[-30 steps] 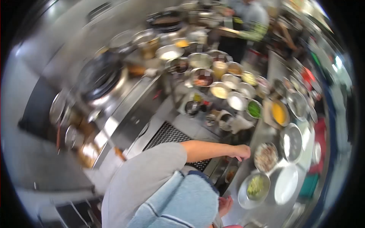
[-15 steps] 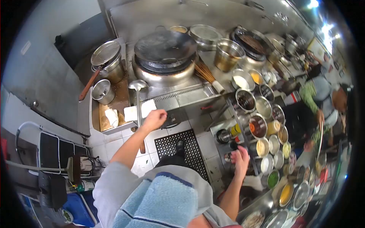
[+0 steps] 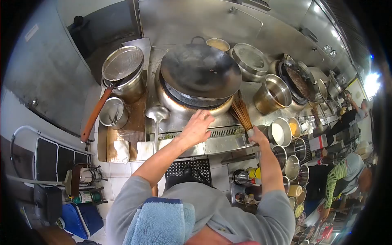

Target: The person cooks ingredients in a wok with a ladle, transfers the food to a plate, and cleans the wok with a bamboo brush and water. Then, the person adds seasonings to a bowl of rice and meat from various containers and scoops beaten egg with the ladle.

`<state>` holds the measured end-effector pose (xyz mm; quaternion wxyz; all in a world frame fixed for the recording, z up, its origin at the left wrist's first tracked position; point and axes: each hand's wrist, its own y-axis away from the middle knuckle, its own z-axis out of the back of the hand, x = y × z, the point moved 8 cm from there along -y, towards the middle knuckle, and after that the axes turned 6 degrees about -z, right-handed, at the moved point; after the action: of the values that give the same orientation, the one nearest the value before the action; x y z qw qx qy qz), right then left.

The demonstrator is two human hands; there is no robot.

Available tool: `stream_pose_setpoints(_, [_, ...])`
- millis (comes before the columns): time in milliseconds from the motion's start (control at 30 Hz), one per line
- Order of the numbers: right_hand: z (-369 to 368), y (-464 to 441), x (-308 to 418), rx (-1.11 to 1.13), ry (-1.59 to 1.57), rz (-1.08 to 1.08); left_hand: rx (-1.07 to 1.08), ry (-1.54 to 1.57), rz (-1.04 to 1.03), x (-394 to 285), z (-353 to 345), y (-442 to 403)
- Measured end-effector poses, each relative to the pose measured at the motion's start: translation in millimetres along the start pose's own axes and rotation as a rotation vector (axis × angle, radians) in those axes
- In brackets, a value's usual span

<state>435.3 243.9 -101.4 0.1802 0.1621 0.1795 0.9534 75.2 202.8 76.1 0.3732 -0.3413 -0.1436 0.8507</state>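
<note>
My right hand (image 3: 258, 136) is closed around the white-wrapped end of a bamboo wok brush (image 3: 241, 113), whose bristles lean against the burner's right side. In front of the wok (image 3: 200, 71), my left hand (image 3: 197, 127) hovers with fingers loosely bent and apart, holding nothing I can see. The dark wok sits on a round burner ring (image 3: 167, 96), with a few small specks inside it. To the left of my left hand, a ladle (image 3: 157, 114) lies with its bowl on the stove and its handle toward me.
A wire strainer (image 3: 122, 63) with a wooden handle rests over a pot at left, above a small metal pot (image 3: 113, 112). A steel pot (image 3: 272, 94) stands right of the wok. Several ingredient bowls (image 3: 292, 167) line my right. A person (image 3: 341, 175) is beyond them.
My view has turned toward the stove. My right hand has gone from beside the ingredient bowls to the brush and taken hold of it. My left hand has moved nearer the wok.
</note>
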Motion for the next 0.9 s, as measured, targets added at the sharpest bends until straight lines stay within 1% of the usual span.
stream_pose_setpoints(33, [-5, -19, -9, 0.081, -0.161, -0.002, -0.073, -0.039, -0.039, 2, 6, -10])
stream_pose_setpoints(67, [13, -19, -3, -0.029, -0.278, 0.126, -0.123, -0.048, -0.055, 8, 13, -19])
stream_pose_setpoints(100, [14, -22, -12, 0.065, -0.645, 0.046, -0.177, -0.055, -0.069, 13, 21, -28])
stream_pose_setpoints(133, [31, 3, 0, 0.164, -1.005, -0.042, -0.233, -0.06, -0.077, 18, 25, -36])
stream_pose_setpoints(167, [45, 24, 16, 0.197, -1.045, -0.057, -0.279, -0.106, -0.113, 22, 27, -46])
stream_pose_setpoints(267, [36, 26, 55, 0.023, -1.184, 0.075, -0.135, -0.024, 0.011, 49, -3, -64])
stream_pose_setpoints(300, [1, -9, 49, -0.141, -0.966, 0.168, -0.174, -0.073, 0.003, 51, -10, -68])
stream_pose_setpoints(367, [-35, -21, 54, -0.16, -0.931, 0.192, -0.123, -0.185, 0.104, 64, -28, -73])
stream_pose_setpoints(400, [-46, -16, 45, -0.023, -1.124, 0.12, -0.089, -0.245, 0.153, 71, -35, -71])
stream_pose_setpoints(433, [-27, 0, 61, 0.113, -1.304, 0.065, -0.089, -0.349, 0.145, 72, -39, -71])
stream_pose_setpoints(467, [22, 45, 79, 0.103, -1.322, 0.075, -0.077, -0.371, 0.159, 72, -45, -71])
stream_pose_setpoints(533, [78, 81, 77, -0.017, -1.228, 0.098, -0.048, -0.418, 0.193, 67, -58, -75])
stream_pose_setpoints(567, [97, 73, 71, -0.144, -1.325, 0.215, 0.018, -0.483, 0.245, 62, -68, -81])
stream_pose_setpoints(600, [130, 82, 96, -0.137, -1.236, 0.33, -0.01, -0.511, 0.257, 58, -78, -87])
stream_pose_setpoints(633, [151, 62, 106, -0.132, -1.079, 0.449, -0.04, -0.496, 0.294, 57, -87, -96])
stream_pose_setpoints(667, [170, 42, 125, 0.017, -0.919, 0.533, -0.068, -0.477, 0.327, 57, -95, -103])
stream_pose_setpoints(700, [187, 21, 138, 0.192, -0.906, 0.436, -0.064, -0.441, 0.347, 57, -104, -108])
stream_pose_setpoints(733, [208, 3, 160, 0.155, -0.794, 0.478, -0.067, -0.411, 0.366, 59, -108, -115])
stream_pose_setpoints(767, [231, -19, 182, -0.105, -0.574, 0.643, -0.07, -0.386, 0.384, 65, -108, -121])
stream_pose_setpoints(800, [253, -15, 212, -0.285, -0.42, 0.766, -0.076, -0.377, 0.378, 67, -108, -125])
stream_pose_setpoints(833, [260, -44, 227, -0.157, -0.543, 0.743, -0.077, -0.366, 0.372, 68, -109, -126])
stream_pose_setpoints(900, [272, -62, 262, -0.117, -0.725, 0.7, -0.09, -0.373, 0.358, 67, -110, -125])
